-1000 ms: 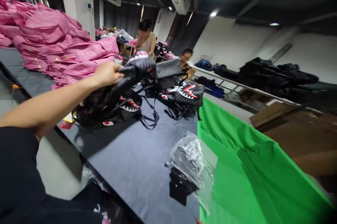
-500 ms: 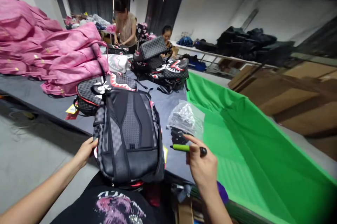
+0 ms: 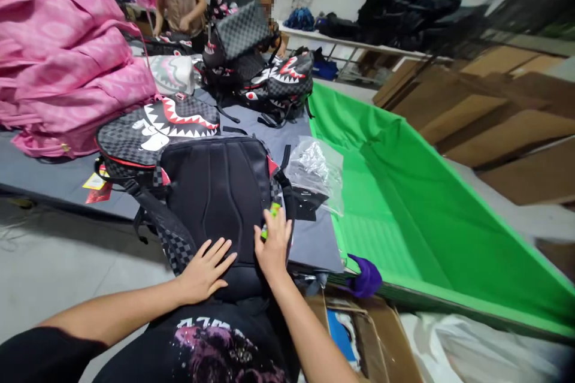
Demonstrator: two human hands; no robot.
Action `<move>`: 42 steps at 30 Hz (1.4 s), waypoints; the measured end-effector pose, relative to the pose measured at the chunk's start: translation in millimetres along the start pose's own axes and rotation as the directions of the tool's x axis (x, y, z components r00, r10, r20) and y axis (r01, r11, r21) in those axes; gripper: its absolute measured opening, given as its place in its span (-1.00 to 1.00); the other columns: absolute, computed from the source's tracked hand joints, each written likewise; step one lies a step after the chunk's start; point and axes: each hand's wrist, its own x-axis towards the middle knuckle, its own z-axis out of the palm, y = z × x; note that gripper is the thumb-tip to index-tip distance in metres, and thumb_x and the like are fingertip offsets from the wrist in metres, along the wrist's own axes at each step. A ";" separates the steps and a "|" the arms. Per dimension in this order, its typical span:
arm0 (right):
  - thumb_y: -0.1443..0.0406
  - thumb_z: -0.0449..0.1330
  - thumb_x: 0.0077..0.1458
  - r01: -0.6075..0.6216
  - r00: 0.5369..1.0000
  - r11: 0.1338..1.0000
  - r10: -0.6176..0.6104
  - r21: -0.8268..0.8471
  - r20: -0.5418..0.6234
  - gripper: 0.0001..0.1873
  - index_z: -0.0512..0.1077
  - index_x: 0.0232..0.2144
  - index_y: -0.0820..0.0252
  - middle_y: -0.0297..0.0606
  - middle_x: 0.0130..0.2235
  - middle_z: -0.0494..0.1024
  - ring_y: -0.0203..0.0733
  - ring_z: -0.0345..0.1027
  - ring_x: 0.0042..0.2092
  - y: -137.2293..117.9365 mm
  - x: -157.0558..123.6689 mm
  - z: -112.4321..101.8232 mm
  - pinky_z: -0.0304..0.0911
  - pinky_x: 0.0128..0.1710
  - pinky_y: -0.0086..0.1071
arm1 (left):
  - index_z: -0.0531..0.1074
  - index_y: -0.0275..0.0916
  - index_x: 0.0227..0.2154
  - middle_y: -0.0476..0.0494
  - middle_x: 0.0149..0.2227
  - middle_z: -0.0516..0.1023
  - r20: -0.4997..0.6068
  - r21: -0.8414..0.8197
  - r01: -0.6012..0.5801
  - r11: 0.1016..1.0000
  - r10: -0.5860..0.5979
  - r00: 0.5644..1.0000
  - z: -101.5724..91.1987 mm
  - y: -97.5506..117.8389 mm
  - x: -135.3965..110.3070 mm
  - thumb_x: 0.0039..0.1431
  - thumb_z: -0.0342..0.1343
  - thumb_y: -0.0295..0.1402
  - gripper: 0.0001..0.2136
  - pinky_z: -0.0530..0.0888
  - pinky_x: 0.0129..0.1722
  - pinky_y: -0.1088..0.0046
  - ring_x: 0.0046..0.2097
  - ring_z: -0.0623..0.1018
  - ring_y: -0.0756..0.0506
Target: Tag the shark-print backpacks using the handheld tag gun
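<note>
A black checkered backpack (image 3: 220, 191) lies back-panel up on the grey table (image 3: 54, 176) right in front of me. My left hand (image 3: 204, 270) rests flat on its lower edge with the fingers spread. My right hand (image 3: 272, 245) presses on the backpack's right side and is closed around a green marker (image 3: 271, 216). Behind it lies another checkered backpack with a shark-mouth print (image 3: 157, 128).
A stack of pink bags (image 3: 67, 65) fills the table's left. More shark-print backpacks (image 3: 274, 80) sit farther back, where two other people work. A clear plastic bag (image 3: 314, 170) lies beside a green cloth (image 3: 404, 203). A cardboard box (image 3: 359, 335) stands below at my right.
The backpack went from lifted off the pile to flat on the table. My left hand let go and now lies flat on it. My right hand came down onto it with the marker.
</note>
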 end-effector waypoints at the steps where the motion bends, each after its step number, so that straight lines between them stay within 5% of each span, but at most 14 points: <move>1: 0.33 0.03 0.31 -0.054 0.997 0.999 0.053 -0.009 -0.059 -0.53 0.21 0.23 0.29 0.15 0.29 0.25 0.04 -0.06 0.40 5.0 -5.4 -2.4 -0.06 0.33 0.17 | 0.18 -0.17 0.32 -0.32 0.35 0.21 -0.030 -0.016 -0.019 1.000 0.018 0.999 -10.2 -3.6 8.1 0.33 -0.04 -0.18 -0.47 0.24 0.27 -0.05 0.35 0.24 -0.33; 6: 0.27 -0.01 0.33 -0.187 0.979 0.981 0.190 0.039 -0.069 -0.51 0.15 0.26 0.30 0.13 0.22 0.35 0.02 0.15 0.31 15.0 -6.4 4.0 0.17 0.26 -0.01 | 0.42 -0.27 0.09 -0.31 0.17 0.44 -0.202 0.020 -0.183 0.983 0.183 0.962 -91.5 -47.9 118.2 0.38 -0.10 -0.33 -0.66 0.27 0.22 0.13 0.25 0.34 -0.24; 9: 0.29 0.01 0.33 -0.180 0.981 0.983 0.181 0.030 -0.070 -0.51 0.15 0.27 0.26 0.10 0.21 0.35 0.03 0.15 0.31 16.8 -5.3 8.7 0.19 0.25 -0.01 | 0.45 -0.30 -0.01 -0.30 0.04 0.51 -0.342 0.010 0.043 0.999 -0.037 0.939 -118.6 -88.4 166.0 0.34 0.00 -0.33 -0.74 0.35 0.04 0.19 0.07 0.44 -0.23; 12: 0.33 0.05 0.32 -0.142 0.986 0.990 0.142 0.012 -0.088 -0.49 0.16 0.27 0.23 0.08 0.21 0.36 0.04 0.16 0.31 20.4 -6.7 9.9 0.23 0.23 0.01 | 0.45 -0.28 -0.09 -0.26 -0.04 0.52 -0.479 -0.091 0.243 0.966 -0.256 0.840 -119.1 -116.8 169.4 0.24 0.18 -0.28 -0.75 0.35 -0.04 0.24 0.02 0.43 -0.22; 21: 0.36 0.09 0.29 -0.115 0.988 0.993 0.114 -0.010 -0.107 -0.47 0.19 0.28 0.24 0.08 0.17 0.41 0.07 0.21 0.28 27.2 -5.4 12.7 0.30 0.18 0.03 | 0.44 -0.26 -0.36 -0.16 -0.21 0.55 -0.616 -0.037 0.268 0.963 -0.234 0.753 -88.6 -132.0 183.5 0.26 0.14 -0.40 -0.92 0.31 -0.16 0.29 -0.14 0.43 -0.15; 24: 0.37 0.10 0.27 -0.109 0.987 0.994 0.105 -0.022 -0.121 -0.46 0.19 0.28 0.24 0.08 0.16 0.42 0.06 0.23 0.27 29.7 -5.7 14.7 0.31 0.17 0.01 | 0.43 -0.27 -0.37 -0.21 -0.20 0.55 -0.557 0.016 0.216 0.976 -0.171 0.813 -89.7 -124.8 177.8 0.27 0.09 -0.45 -0.91 0.30 -0.14 0.23 -0.13 0.43 -0.18; 27: 0.38 0.13 0.25 -0.081 0.982 0.996 0.073 -0.038 -0.173 -0.44 0.20 0.27 0.24 0.07 0.13 0.46 0.07 0.26 0.25 30.8 -6.0 17.3 0.34 0.15 -0.02 | 0.41 -0.22 -0.45 -0.11 -0.35 0.53 -0.275 -0.066 -0.239 0.969 0.213 0.937 -96.1 -91.3 144.8 0.25 0.09 -0.44 -0.86 0.32 -0.19 0.27 -0.24 0.44 -0.13; 28: 0.39 0.14 0.24 -0.087 0.979 0.995 0.078 -0.039 -0.187 -0.44 0.20 0.27 0.23 0.06 0.12 0.47 0.07 0.28 0.24 30.1 -5.8 17.7 0.35 0.14 -0.03 | 0.39 -0.20 -0.49 -0.05 -0.43 0.49 -0.133 -0.174 -0.421 0.890 0.403 0.906 -99.7 -77.6 133.0 0.25 0.11 -0.41 -0.82 0.32 -0.25 0.31 -0.32 0.43 -0.10; 30: 0.38 0.15 0.24 -0.133 0.972 0.991 0.130 -0.004 -0.197 -0.44 0.19 0.26 0.23 0.06 0.13 0.46 0.05 0.30 0.23 26.4 -4.6 16.8 0.35 0.14 -0.04 | 0.35 -0.20 -0.53 -0.01 -0.47 0.46 0.068 -0.364 -0.499 0.787 0.556 0.828 -108.7 -57.0 120.7 0.27 0.13 -0.31 -0.75 0.34 -0.31 0.38 -0.38 0.42 -0.04; 32: 0.38 0.14 0.25 -0.199 0.959 0.976 0.212 0.084 -0.190 -0.47 0.20 0.24 0.24 0.06 0.14 0.46 0.02 0.32 0.22 20.0 -2.0 13.3 0.33 0.16 -0.02 | 0.42 -0.22 -0.41 -0.09 -0.34 0.54 0.017 -0.321 -0.456 0.830 0.486 0.874 -116.9 -52.9 132.1 0.29 0.10 -0.28 -0.82 0.38 -0.19 0.36 -0.23 0.48 -0.08; 34: 0.38 0.13 0.25 -0.233 0.947 0.954 0.267 0.187 -0.181 -0.54 0.24 0.18 0.23 0.02 0.09 0.51 -0.01 0.36 0.19 12.3 1.9 7.2 0.29 0.17 0.03 | 0.45 -0.28 -0.15 -0.25 -0.03 0.53 -0.119 -0.128 -0.365 0.922 0.351 0.929 -121.1 -64.1 164.7 0.29 0.10 -0.30 -0.83 0.32 0.07 0.22 0.07 0.44 -0.21; 36: 0.38 0.14 0.25 -0.263 0.930 0.927 0.318 0.269 -0.185 -0.66 0.31 0.07 0.22 -0.07 -0.06 0.61 -0.03 0.45 0.09 5.2 7.1 -0.5 0.33 0.12 0.01 | 0.42 -0.33 -0.05 -0.34 0.06 0.48 -0.148 0.060 -0.293 0.954 0.299 0.943 -122.8 -80.4 204.7 0.24 0.17 -0.28 -0.71 0.22 0.17 0.08 0.15 0.39 -0.29; 39: 0.31 0.16 0.24 -0.343 0.887 0.840 0.437 0.421 -0.149 -0.77 0.37 -0.05 0.22 -0.21 -0.29 0.64 -0.12 0.58 -0.23 -0.7 18.6 -11.6 0.48 -0.13 -0.17 | 0.47 -0.36 -0.17 -0.32 -0.13 0.54 0.039 0.194 -0.278 0.941 0.276 0.960 -128.5 -92.6 249.8 0.08 0.31 -0.13 -0.60 0.31 0.00 0.16 -0.05 0.49 -0.28; 42: 0.23 0.19 0.22 -0.433 0.827 0.696 0.559 0.573 -0.053 -0.75 0.38 -0.08 0.21 -0.31 -0.38 0.60 -0.25 0.49 -0.48 1.3 35.6 -17.0 0.46 -0.39 -0.33 | 0.52 -0.29 -0.31 -0.20 -0.28 0.56 0.288 0.193 -0.337 0.921 0.275 0.917 -137.5 -87.0 265.8 0.01 0.33 -0.06 -0.63 0.32 -0.17 0.27 -0.17 0.53 -0.23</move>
